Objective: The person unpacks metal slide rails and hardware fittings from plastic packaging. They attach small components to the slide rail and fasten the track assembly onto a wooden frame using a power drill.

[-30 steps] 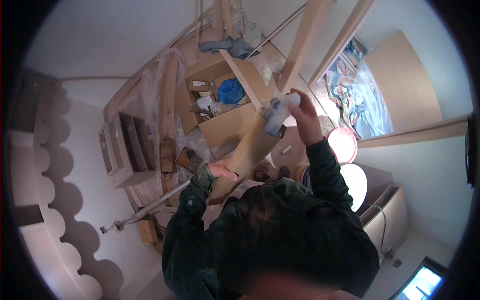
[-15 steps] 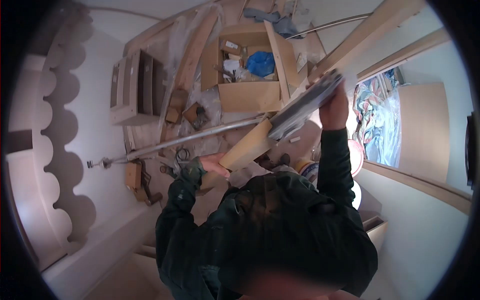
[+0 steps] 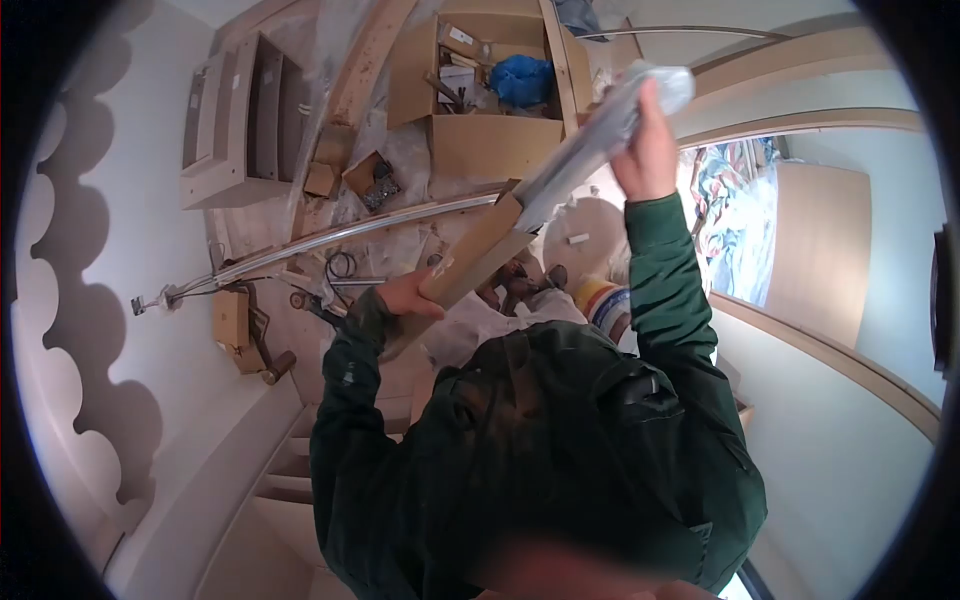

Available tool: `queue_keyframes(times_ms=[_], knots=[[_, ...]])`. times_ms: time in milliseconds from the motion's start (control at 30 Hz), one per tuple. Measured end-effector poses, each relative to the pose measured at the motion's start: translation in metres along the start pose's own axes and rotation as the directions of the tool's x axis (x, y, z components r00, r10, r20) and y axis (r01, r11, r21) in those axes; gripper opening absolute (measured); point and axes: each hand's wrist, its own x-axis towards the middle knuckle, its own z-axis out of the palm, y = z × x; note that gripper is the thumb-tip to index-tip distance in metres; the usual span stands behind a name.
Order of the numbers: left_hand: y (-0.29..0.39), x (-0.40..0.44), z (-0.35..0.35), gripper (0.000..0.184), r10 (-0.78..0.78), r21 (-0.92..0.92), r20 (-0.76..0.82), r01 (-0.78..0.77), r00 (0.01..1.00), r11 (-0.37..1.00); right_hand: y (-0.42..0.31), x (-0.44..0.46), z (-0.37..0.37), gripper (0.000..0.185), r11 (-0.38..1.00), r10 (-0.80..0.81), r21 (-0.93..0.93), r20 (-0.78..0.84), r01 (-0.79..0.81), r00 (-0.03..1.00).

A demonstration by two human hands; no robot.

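My left hand (image 3: 408,294) is closed around the lower part of a long, narrow cardboard box (image 3: 465,255), which slants up to the right in front of my body. Out of the box's upper end sticks a long grey item wrapped in clear plastic (image 3: 580,150); its exact kind is hidden by the wrapping. My right hand (image 3: 648,150) grips this wrapped item near its far end, thumb along the top. The portion inside the box cannot be seen.
A large open carton (image 3: 495,145) with a blue plastic bag (image 3: 521,80) stands ahead. A long metal pole (image 3: 340,228) crosses behind the narrow box. To the left are a drawer unit (image 3: 245,130) and small cardboard boxes (image 3: 232,318); buckets (image 3: 606,303) stand to the right.
The view has shifted, and the narrow box and wrapped item now appear higher and more steeply tilted. My right hand has risen in view with the item's end; both hands keep their hold.
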Motion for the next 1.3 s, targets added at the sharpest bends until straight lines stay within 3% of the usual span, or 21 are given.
queue_keyframes(times_ms=[67, 133, 200, 267, 333, 467, 533, 600, 633, 700, 733, 800, 867, 967, 1033, 1067, 1133, 1167, 1233, 1267, 1300], knots=[[-0.005, -0.013, -0.019, 0.081, 0.022, 0.001, 0.037, -0.022, 0.999, 1.000, -0.008, 0.006, -0.005, 0.046, 0.999, -0.031, 0.028, 0.021, 0.030, 0.999], [-0.002, -0.025, -0.035, 0.083, -0.017, 0.081, 0.073, 0.011, 0.997, 0.997, -0.019, 0.001, -0.006, 0.045, 0.994, -0.107, 0.016, -0.098, 0.109, 0.989], [-0.007, -0.029, -0.051, 0.084, -0.044, 0.050, 0.144, 0.038, 0.989, 0.998, -0.035, 0.000, -0.027, 0.045, 0.979, -0.195, 0.021, -0.225, 0.205, 0.955], [-0.013, -0.031, -0.069, 0.085, -0.068, 0.030, 0.207, 0.063, 0.976, 0.998, -0.059, -0.003, -0.054, 0.046, 0.947, -0.314, 0.010, -0.185, 0.321, 0.931], [-0.023, -0.030, -0.081, 0.084, -0.068, -0.048, 0.182, 0.078, 0.981, 0.996, -0.085, -0.017, -0.064, 0.046, 0.915, -0.394, -0.067, -0.350, 0.397, 0.850], [-0.021, -0.020, -0.103, 0.080, -0.131, 0.018, 0.187, 0.130, 0.974, 0.991, -0.120, -0.048, -0.123, 0.044, 0.847, -0.502, -0.076, -0.438, 0.526, 0.746], [-0.019, -0.007, -0.112, 0.077, -0.090, -0.060, 0.210, 0.105, 0.973, 0.993, -0.128, -0.067, -0.161, 0.044, 0.834, -0.514, -0.064, -0.451, 0.548, 0.729], [-0.022, 0.010, -0.128, 0.076, -0.095, -0.075, 0.183, 0.110, 0.978, 0.991, -0.126, -0.085, -0.186, 0.041, 0.798, -0.534, -0.113, -0.588, 0.592, 0.608], [-0.022, 0.016, -0.136, 0.075, -0.101, -0.105, 0.143, 0.117, 0.985, 0.988, -0.122, -0.094, -0.200, 0.041, 0.800, -0.529, -0.113, -0.597, 0.590, 0.603], [-0.005, 0.025, -0.147, 0.074, -0.136, -0.159, 0.141, 0.158, 0.981, 0.975, -0.111, -0.112, -0.225, 0.039, 0.801, -0.538, -0.270, -0.717, 0.534, 0.443], [0.003, 0.030, -0.153, 0.074, -0.159, -0.214, 0.134, 0.185, 0.978, 0.959, -0.103, -0.119, -0.233, 0.039, 0.801, -0.531, -0.262, -0.724, 0.538, 0.439], [0.012, 0.040, -0.170, 0.076, -0.254, -0.114, 0.105, 0.265, 0.962, 0.957, -0.084, -0.132, -0.247, 0.043, 0.802, -0.498, -0.306, -0.817, 0.513, 0.291], [0.019, 0.057, -0.178, 0.079, -0.342, -0.021, 0.074, 0.344, 0.937, 0.939, -0.068, -0.139, -0.249, 0.046, 0.821, -0.490, -0.337, -0.830, 0.460, 0.267], [0.031, 0.092, -0.177, 0.091, -0.259, 0.024, -0.058, 0.261, 0.964, 0.965, -0.046, -0.138, -0.260, 0.054, 0.832, -0.499, -0.399, -0.841, 0.386, 0.207], [0.048, 0.128, -0.179, 0.105, -0.205, 0.419, -0.222, 0.284, 0.953, 0.863, -0.036, -0.134, -0.281, 0.053, 0.854, -0.482, -0.400, -0.849, 0.332, 0.216], [0.050, 0.145, -0.182, 0.105, -0.211, 0.421, -0.231, 0.293, 0.950, 0.859, -0.032, -0.130, -0.294, 0.051, 0.867, -0.477, -0.411, -0.849, 0.282, 0.229], [0.057, 0.179, -0.186, 0.110, -0.226, 0.557, -0.362, 0.405, 0.904, 0.725, -0.025, -0.113, -0.327, 0.046, 0.869, -0.472, -0.417, -0.860, 0.266, 0.194], [0.088, 0.194, -0.175, 0.110, -0.228, 0.558, -0.377, 0.416, 0.898, 0.718, -0.022, -0.105, -0.341, 0.043, 0.869, -0.485, -0.430, -0.839, 0.245, 0.248], [0.148, 0.228, -0.150, 0.106, -0.332, 0.646, -0.624, 0.706, 0.707, 0.289, -0.020, -0.094, -0.368, 0.036, 0.883, -0.469, -0.420, -0.807, 0.209, 0.359], [0.162, 0.248, -0.147, 0.106, -0.333, 0.651, -0.629, 0.710, 0.703, 0.269, -0.019, -0.087, -0.382, 0.036, 0.891, -0.454, -0.403, -0.818, 0.211, 0.353], [0.173, 0.272, -0.144, 0.102, -0.243, 0.671, -0.710, 0.740, 0.660, 0.047, -0.016, -0.086, -0.396, 0.036, 0.874, -0.486, -0.443, -0.783, 0.200, 0.389]])
